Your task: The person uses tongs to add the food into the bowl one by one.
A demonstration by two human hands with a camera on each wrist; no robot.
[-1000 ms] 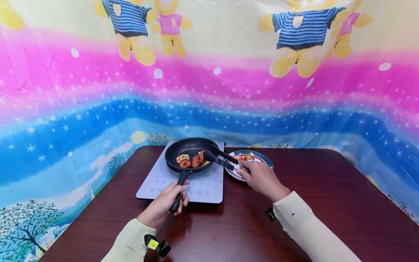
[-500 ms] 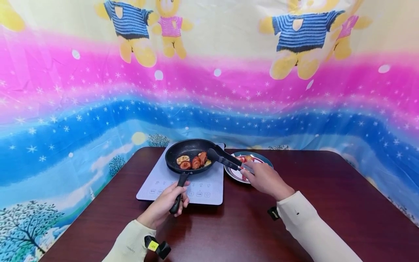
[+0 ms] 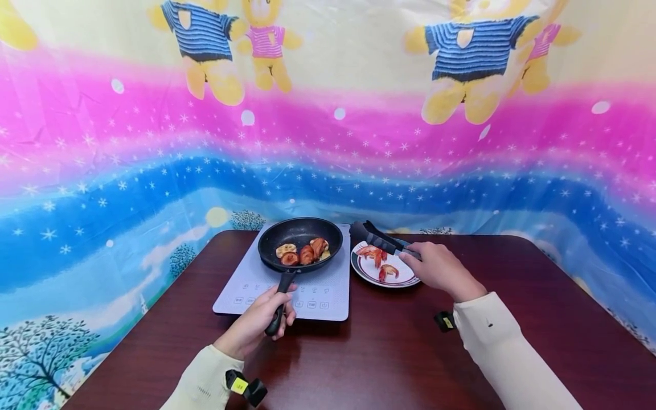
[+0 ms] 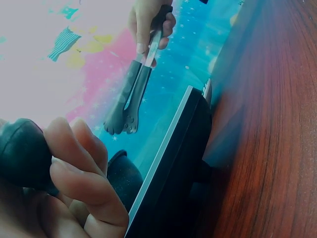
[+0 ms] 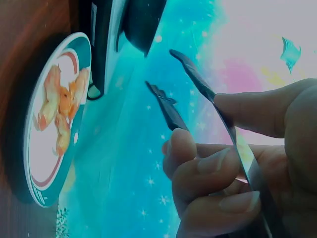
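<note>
My left hand [image 3: 256, 316] grips the handle [image 3: 277, 320] of a black frying pan [image 3: 299, 229]. In the pan lie a lotus root slice [image 3: 286, 249] and several browned food pieces [image 3: 307, 254]. Held in my right hand [image 3: 442, 269] is a pair of tongs [image 3: 378, 238] with dark paw-shaped heads. The heads stand apart with nothing between them in the right wrist view. They hang over the back left of a round plate [image 3: 365, 272]. Reddish shrimp [image 5: 63, 101] lie on that plate, partly hidden by the tongs in the head view.
Under the pan is a white induction cooktop [image 3: 330, 273] with touch buttons along its front. The plate stands close to its right side on a dark wooden table [image 3: 389, 353]. A printed cloth [image 3: 328, 142] hangs right behind the table.
My right hand has drawn the tongs from the pan's right rim to the right, over the plate, uncovering the shrimp. My left hand and the pan stay in place.
</note>
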